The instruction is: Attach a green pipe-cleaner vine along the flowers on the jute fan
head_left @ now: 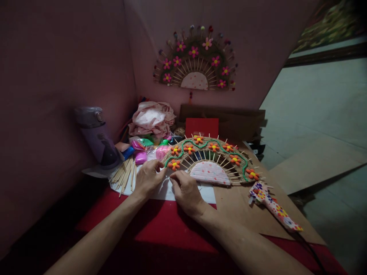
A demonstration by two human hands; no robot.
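Seemingly both hands (149, 178) at stick fan (210, 172)

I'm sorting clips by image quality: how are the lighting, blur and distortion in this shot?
Head view: dim overall, with the light mostly on the fan-shaped craft, the left hand and the right hand; the purple bottle looks soft and dark; the picture's corners sink into shadow; wide-angle stretch shows toward the edges; no glare.

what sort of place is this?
Probably a home craft corner: a half-made fan-shaped stick ornament on the table, a finished one hung on the pink wall, plus coloured clay packets and a decorated glue gun.
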